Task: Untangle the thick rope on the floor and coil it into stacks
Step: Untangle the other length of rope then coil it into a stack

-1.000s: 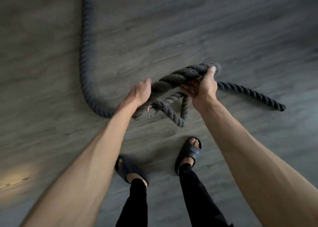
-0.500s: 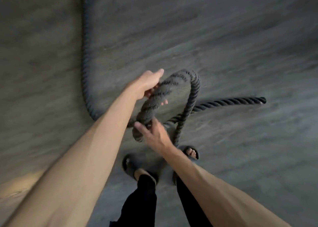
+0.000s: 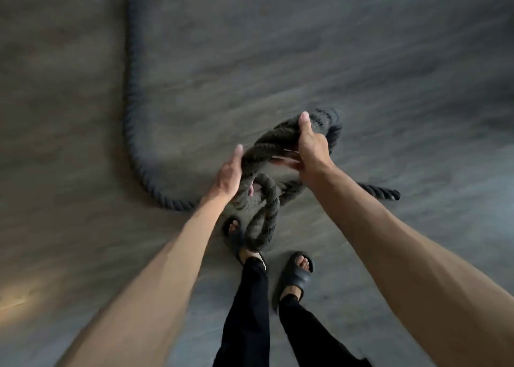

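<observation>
the right hand (image 3: 310, 147) is clamped over the top of a raised bundle of the rope (image 3: 267, 150), thumb pointing away along it and the fingers curled under. the left hand (image 3: 229, 172) grips the near end of the same bundle from the side, thumb up, its fingertips showing through the strands below. between them the two hands hold a short doubled length of thick dark rope off the floor (image 3: 389, 74).

below the left hand a small loop (image 3: 262, 223) hangs down in front of the left sandal (image 3: 233, 232) — whether it touches the foot i cannot tell, the frame is blurred. from under the hands the rope's long run curves out left across the floor and then straight away to the top of view, and a short free end (image 3: 385, 193) lies on the floor to the right, past the right forearm.

the step looks like laying turns together in the hands. to do it well, keep the right hand firm on the gathered turns and let the left one feed — each new turn about the same length as the last, laid beside it rather than crossed over. the dangling loop wants shaking out or folding in before more rope is drawn up, or it will likely lock into a kink. thick twisted rope resists bending, so rolling it slightly with its lay should help it sit flat. keep the feet clear of the slack.
</observation>
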A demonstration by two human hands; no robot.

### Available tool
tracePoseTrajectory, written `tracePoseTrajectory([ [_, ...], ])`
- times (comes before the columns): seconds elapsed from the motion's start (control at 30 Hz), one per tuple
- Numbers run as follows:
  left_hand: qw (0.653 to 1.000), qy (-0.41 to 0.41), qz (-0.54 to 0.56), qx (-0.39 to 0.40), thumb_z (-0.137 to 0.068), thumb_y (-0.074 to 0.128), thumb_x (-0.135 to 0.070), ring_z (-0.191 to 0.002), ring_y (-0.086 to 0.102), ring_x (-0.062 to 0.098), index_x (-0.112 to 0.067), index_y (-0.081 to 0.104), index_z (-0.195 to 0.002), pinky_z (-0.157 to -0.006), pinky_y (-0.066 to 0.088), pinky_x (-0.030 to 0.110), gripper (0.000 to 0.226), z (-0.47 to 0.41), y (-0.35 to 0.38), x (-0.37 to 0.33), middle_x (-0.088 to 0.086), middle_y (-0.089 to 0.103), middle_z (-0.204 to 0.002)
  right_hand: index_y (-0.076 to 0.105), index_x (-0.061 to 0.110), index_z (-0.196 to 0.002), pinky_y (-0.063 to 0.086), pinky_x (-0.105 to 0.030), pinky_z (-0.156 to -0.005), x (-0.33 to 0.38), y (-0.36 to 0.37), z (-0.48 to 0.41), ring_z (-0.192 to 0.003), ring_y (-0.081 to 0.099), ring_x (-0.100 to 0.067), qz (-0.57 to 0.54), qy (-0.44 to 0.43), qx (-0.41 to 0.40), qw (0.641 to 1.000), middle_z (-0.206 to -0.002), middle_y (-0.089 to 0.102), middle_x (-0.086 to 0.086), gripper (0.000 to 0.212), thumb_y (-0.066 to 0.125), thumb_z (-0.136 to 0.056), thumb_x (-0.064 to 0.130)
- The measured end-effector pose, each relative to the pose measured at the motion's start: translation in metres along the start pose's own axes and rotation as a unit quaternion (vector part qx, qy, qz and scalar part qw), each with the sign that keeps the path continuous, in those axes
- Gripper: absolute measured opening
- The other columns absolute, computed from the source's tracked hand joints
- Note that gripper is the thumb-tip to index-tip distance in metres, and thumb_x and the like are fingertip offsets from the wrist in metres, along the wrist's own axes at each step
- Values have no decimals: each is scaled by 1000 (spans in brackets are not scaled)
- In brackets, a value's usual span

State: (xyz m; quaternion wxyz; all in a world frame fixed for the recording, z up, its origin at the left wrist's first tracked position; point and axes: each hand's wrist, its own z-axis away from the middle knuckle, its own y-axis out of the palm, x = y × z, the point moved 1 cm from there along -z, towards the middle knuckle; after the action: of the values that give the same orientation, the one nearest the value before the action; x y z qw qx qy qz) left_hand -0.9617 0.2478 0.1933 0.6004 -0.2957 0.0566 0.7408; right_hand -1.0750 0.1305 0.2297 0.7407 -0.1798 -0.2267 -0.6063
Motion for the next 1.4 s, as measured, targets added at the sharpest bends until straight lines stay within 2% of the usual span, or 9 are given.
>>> tracePoseTrajectory([
  [0.2, 992, -16, -90, 90, -100, 18, -60, -134, 45, 31, -9, 47, -142, -114, 33, 44, 72, -44, -30, -76, 17, 46, -146, 65, 4, -106, 58, -52, -88, -7, 22, -19, -90, 73, -35, -9, 18, 19, 1000, -93, 76, -17, 49, 27, -107, 34],
  [0.37, 986, -104, -37, 122, -99, 15, -59, -48, 61, 28, 6, 55, -108, -64, 55, 37, 77, -57, -51, -131, 20, 59, -58, 51, 15, -139, 51, -35, -94, -81, 44, 14, -114, 62, -25, 275, 42, 289, 916, -129, 65, -9, 53, 55, -87, 12],
  [0.43, 989, -87, -29, 118, -100, 17, -59, -47, 60, 26, 1, 55, -110, -60, 54, 36, 72, -57, -55, -136, 18, 59, -59, 43, 21, -143, 50, -34, -99, -99, 50, 16, -117, 59, -20, 401, -38, 339, 850, -130, 62, -3, 64, 66, -84, 18],
  [0.57, 982, -80, 126, 119, -95, 25, -68, -55, 64, 28, -1, 59, -99, -61, 59, 39, 75, -70, -62, -129, 19, 66, -70, 60, 12, -109, 47, -31, -74, -77, 68, 0, -90, 66, -22, 423, -157, 211, 867, -102, 71, -7, 41, 68, -89, 47],
  [0.73, 977, -53, 170, 119, -98, 17, -64, -111, 63, 24, -10, 58, -127, -99, 47, 38, 73, -78, -63, -54, 15, 64, -127, 71, 5, -93, 62, -46, -77, 3, 65, -29, -87, 74, -27, 200, -78, 153, 965, -95, 76, -15, 58, 58, -91, 62],
  [0.93, 976, -61, 195, 70, -98, 31, -60, -96, 68, 36, -7, 74, -106, -102, 45, 43, 68, -34, -57, -52, 18, 74, -92, 70, 1, -91, 62, -39, -66, 78, 60, -35, -78, 75, -26, 40, -30, 165, 985, -88, 75, -16, 44, 58, -99, 42],
  [1.03, 996, -17, 46, -80, -104, 27, -48, -70, 67, 6, -12, 66, -80, -70, 43, 2, 58, -24, -59, -87, -9, 68, -55, 67, 3, -92, 60, -37, -65, 113, 52, -41, -85, 75, -30, -33, -26, 146, 988, -92, 75, -17, 42, 56, -100, 43],
  [1.1, 993, 0, -8, -115, -104, 23, -51, -40, 56, -1, -15, 57, -64, -44, 37, 5, 64, -21, -54, -119, -11, 52, -33, 64, 5, -93, 61, -39, -65, 135, 44, -45, -91, 74, -34, -76, -31, 130, 988, -94, 74, -17, 40, 54, -101, 42],
  [1.4, 921, 166, -267, -230, -95, 30, -67, -105, 62, 36, -7, 68, -95, -90, 45, 41, 71, -87, -12, -295, 25, 66, -109, 45, 7, -136, 59, -51, -87, 180, -36, -85, -106, 70, -30, -112, -34, 110, 987, -117, 70, -21, 49, 35, -107, 45],
])
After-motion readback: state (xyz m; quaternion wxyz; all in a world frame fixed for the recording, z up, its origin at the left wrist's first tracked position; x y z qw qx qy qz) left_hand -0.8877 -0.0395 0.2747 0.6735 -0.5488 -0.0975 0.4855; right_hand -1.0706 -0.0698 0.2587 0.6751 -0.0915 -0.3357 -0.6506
